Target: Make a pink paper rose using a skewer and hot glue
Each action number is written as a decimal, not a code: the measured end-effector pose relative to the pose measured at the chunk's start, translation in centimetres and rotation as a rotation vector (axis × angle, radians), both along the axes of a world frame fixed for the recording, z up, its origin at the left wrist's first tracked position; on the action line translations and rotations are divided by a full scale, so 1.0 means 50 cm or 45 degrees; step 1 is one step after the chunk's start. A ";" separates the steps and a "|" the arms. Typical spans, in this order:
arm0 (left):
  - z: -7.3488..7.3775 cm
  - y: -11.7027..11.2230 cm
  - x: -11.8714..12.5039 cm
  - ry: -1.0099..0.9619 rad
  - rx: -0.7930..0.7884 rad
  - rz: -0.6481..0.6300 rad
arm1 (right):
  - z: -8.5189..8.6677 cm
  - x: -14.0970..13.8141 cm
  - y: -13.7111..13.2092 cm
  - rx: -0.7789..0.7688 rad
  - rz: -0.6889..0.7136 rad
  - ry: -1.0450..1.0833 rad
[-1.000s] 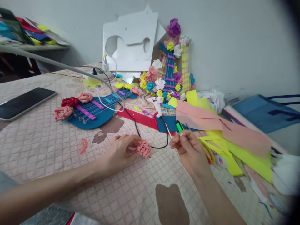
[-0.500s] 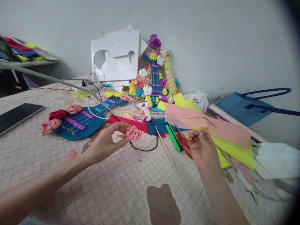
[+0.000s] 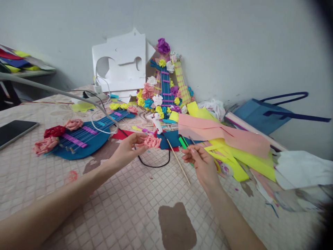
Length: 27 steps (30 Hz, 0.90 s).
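Note:
My left hand (image 3: pixel 132 147) pinches a pink crepe-paper rose (image 3: pixel 153 141) between thumb and fingertips, above the table's middle. My right hand (image 3: pixel 201 161) is closed, its fingers curled and thumb pressed to them; whatever they hold, if anything, is hidden. Under its fingers lies a green box cutter (image 3: pixel 182 141), partly covered. A pointed metal blade (image 3: pixel 191 140) shows just past the fingertips, the rest of it hidden. Between the hands are a wooden stick (image 3: pixel 179 163) and, farther back, a white glue gun (image 3: pixel 155 122) with a black cord.
A blue paper guitar (image 3: pixel 96 139) with roses lies at left, near a phone (image 3: pixel 18 132). Decorated guitars (image 3: pixel 166 83) lean on the wall beside a white cut-out board (image 3: pixel 119 74). Pink paper (image 3: pixel 226 133) and yellow sheets (image 3: pixel 239 170) spread right. A white cable (image 3: pixel 65 93) crosses left.
My right hand has moved left, now covering the red-handled scissors and part of the box cutter. My left hand still holds the rose, now nearer the glue gun. The view has shifted slightly.

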<state>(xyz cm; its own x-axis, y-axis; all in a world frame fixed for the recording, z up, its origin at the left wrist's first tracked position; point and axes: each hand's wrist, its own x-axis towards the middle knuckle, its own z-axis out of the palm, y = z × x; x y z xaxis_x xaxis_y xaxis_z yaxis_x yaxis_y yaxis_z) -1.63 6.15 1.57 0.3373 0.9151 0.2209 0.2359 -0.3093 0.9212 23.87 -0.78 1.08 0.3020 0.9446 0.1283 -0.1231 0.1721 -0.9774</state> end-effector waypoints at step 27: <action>-0.018 -0.010 0.000 0.025 0.077 0.025 | -0.026 -0.007 0.002 0.139 -0.031 -0.198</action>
<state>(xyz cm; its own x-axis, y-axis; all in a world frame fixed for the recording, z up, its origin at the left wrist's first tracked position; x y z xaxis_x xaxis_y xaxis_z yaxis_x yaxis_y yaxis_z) -1.61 5.67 0.66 0.3240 0.9068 0.2696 0.2607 -0.3595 0.8960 23.52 -0.67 -0.24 0.2934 0.9152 0.2764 0.0336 0.2791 -0.9597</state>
